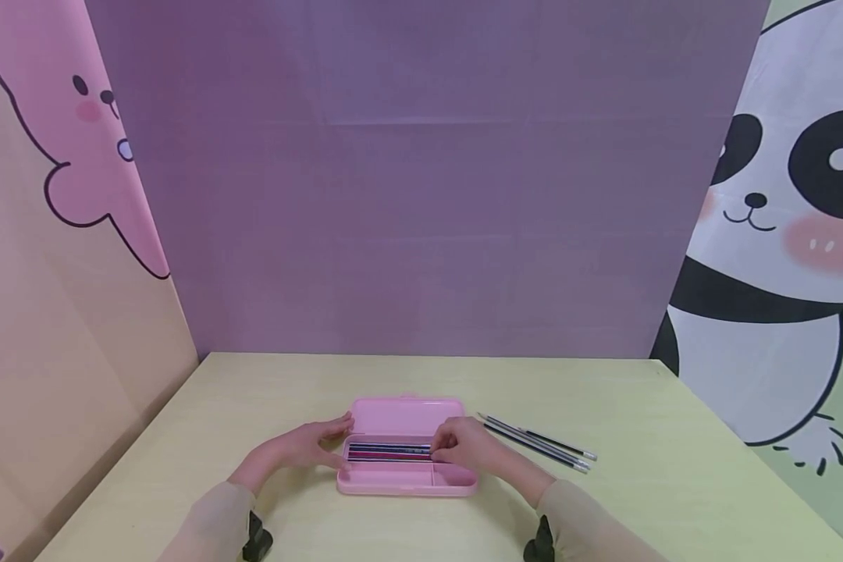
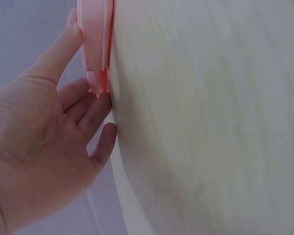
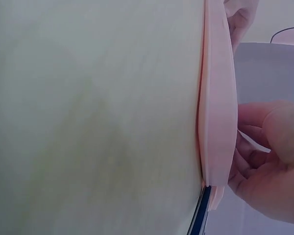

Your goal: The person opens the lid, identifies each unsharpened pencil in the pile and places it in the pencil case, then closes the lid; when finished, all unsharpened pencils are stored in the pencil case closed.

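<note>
A pink pencil case (image 1: 386, 489) lies with its lid (image 1: 407, 416) folded back. Dark striped pencils (image 1: 389, 449) fill its long compartment, a magenta strip showing among them. My left hand (image 1: 302, 446) rests against the case's left end, thumb on the box's edge and fingers by the lid; the left wrist view shows those fingers (image 2: 95, 115) loosely bent. Over the compartment, my right hand (image 1: 472, 446) pinches at the right end of a pencil with thumb and fingers. From the right wrist, the case wall (image 3: 220, 98) hides those fingertips.
Several striped pencils (image 1: 537, 443) lie slanting on the pale wooden table (image 1: 281, 390), right of the case and just beyond my right forearm. A purple backdrop (image 1: 421, 234) rises behind the table. Cartoon-printed panels stand at both sides.
</note>
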### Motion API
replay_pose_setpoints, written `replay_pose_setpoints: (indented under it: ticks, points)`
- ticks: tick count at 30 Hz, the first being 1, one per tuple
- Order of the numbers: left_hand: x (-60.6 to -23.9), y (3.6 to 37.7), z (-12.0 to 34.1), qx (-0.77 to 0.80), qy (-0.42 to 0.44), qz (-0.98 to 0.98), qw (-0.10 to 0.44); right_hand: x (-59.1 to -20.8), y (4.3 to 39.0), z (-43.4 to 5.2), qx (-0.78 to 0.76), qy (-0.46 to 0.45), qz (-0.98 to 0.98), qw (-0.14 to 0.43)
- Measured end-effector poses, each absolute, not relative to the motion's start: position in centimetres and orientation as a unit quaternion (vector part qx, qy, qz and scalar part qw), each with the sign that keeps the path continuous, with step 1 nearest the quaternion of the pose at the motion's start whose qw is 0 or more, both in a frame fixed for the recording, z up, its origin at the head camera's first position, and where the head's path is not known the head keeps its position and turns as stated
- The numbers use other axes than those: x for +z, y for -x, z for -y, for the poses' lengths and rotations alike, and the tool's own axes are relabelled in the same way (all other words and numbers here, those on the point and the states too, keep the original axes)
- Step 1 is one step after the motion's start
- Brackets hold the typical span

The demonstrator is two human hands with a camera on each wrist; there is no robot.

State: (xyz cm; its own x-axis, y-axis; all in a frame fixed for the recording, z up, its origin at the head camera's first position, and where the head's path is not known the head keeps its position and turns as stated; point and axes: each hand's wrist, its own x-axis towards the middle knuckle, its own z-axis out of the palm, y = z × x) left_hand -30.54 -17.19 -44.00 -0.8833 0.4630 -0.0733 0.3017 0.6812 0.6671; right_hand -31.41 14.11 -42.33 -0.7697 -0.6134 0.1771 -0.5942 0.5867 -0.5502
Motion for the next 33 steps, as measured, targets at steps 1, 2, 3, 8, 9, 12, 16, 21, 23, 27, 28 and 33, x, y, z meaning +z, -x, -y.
replay_pose_setpoints:
  ticks: [1, 2, 3, 8, 9, 12, 16, 21, 23, 27, 28, 33]
  points:
    - [-44.0, 30.6, 17.2, 0.34, -0.21, -0.909, 0.119, -42.4, 31.5, -14.1, -0.305, 0.342, -0.889, 0.014]
    - [-44.1, 30.6, 17.2, 0.339, -0.21, -0.909, 0.118, -42.4, 31.5, -14.1, -0.307, 0.345, -0.887, 0.014]
    - [-44.1, 30.6, 17.2, 0.338, -0.21, -0.91, 0.117, -42.4, 31.6, -14.2, -0.31, 0.345, -0.886, 0.017]
    - [-44.0, 30.6, 17.1, 0.333, -0.214, -0.911, 0.114, -42.6, 31.9, -14.4, -0.324, 0.344, -0.881, 0.031]
    - [-44.0, 30.6, 17.1, 0.332, -0.214, -0.912, 0.114, -42.6, 31.9, -14.4, -0.324, 0.344, -0.881, 0.032]
    - [-43.9, 30.5, 17.2, 0.33, -0.216, -0.912, 0.114, -42.6, 32.1, -14.4, -0.311, 0.358, -0.88, 0.026]
    - [-43.8, 30.3, 17.1, 0.332, -0.22, -0.91, 0.113, -42.5, 32.2, -14.3, -0.285, 0.387, -0.877, 0.011]
    - [-43.7, 30.3, 17.1, 0.335, -0.214, -0.91, 0.117, -42.4, 32.2, -14.2, -0.285, 0.385, -0.877, 0.006]
    - [-43.7, 30.4, 17.0, 0.337, -0.212, -0.91, 0.119, -42.5, 32.2, -14.2, -0.289, 0.377, -0.88, 0.006]
    - [-43.8, 30.4, 17.1, 0.337, -0.215, -0.909, 0.116, -43.4, 32.9, -14.4, -0.293, 0.388, -0.874, -0.008]
    - [-43.8, 30.4, 17.1, 0.337, -0.215, -0.909, 0.115, -43.4, 32.9, -14.4, -0.292, 0.396, -0.87, -0.013]
    - [-44.0, 30.6, 17.1, 0.336, -0.212, -0.91, 0.114, -42.8, 32.3, -14.5, -0.284, 0.419, -0.862, -0.025]
